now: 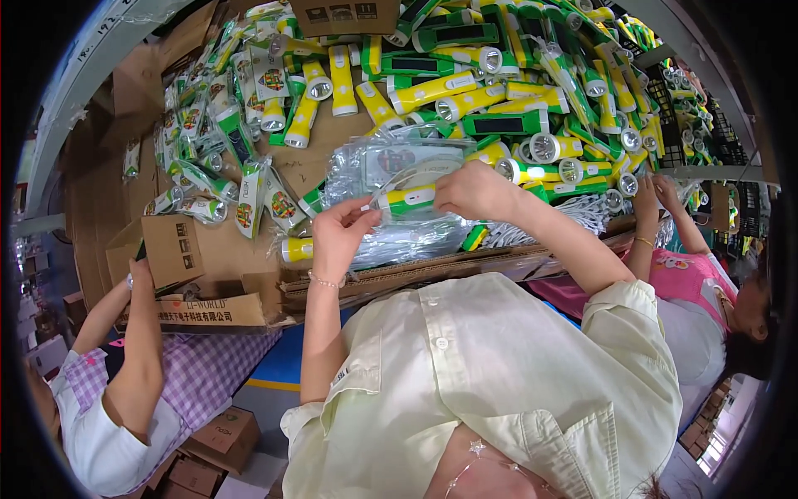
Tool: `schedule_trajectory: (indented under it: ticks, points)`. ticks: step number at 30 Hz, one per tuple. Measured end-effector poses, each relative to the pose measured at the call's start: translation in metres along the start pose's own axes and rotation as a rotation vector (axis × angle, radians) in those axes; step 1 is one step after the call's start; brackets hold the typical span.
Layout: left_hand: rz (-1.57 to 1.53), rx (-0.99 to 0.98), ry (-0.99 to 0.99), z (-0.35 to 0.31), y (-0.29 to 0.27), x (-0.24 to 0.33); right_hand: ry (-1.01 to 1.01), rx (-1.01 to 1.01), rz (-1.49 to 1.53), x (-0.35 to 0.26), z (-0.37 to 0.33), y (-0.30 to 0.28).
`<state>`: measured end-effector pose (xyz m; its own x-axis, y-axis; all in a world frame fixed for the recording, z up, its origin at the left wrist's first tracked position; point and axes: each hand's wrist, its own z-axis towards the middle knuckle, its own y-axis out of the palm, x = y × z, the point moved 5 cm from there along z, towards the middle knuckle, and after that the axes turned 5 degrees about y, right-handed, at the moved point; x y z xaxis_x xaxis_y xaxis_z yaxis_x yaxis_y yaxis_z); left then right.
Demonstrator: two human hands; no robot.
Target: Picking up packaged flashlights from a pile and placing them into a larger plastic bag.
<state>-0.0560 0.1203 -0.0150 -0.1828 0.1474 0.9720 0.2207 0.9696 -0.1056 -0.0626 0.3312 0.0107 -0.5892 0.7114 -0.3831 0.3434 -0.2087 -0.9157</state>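
A green, yellow and white flashlight (406, 200) lies level between my two hands, over a stack of clear plastic bags (407, 245). My left hand (337, 237) pinches thin clear plastic at the flashlight's left end; whether the fingers also grip the flashlight itself is hard to tell. With closed fingers, my right hand (475, 193) holds the flashlight's right end, which the fingers hide. A thin pale loop arches just above the flashlight. Below my left hand, a yellow flashlight end (297, 249) rests on the cardboard.
Loose flashlights (465, 100) pile up across the back and right. Bagged flashlights (249, 195) lie at left. White cords (553, 223) bundle right of the bags. One co-worker's hands (143, 274) are at a small carton (173, 249); another's (652, 200) work at far right.
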Motion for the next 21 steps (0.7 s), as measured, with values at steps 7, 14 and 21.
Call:
schedule_trajectory:
  ticks: [7,14,21]
  points:
    - [0.045,0.010,0.022,-0.002,0.001,-0.001,0.089,-0.138,-0.056,-0.008,-0.003,0.010]
    - [0.016,0.024,0.042,-0.004,-0.003,-0.004,0.153,-0.297,0.058,0.005,-0.006,0.001]
    - [0.102,0.026,0.085,-0.008,-0.004,-0.008,0.497,-0.373,0.776,0.021,-0.006,-0.004]
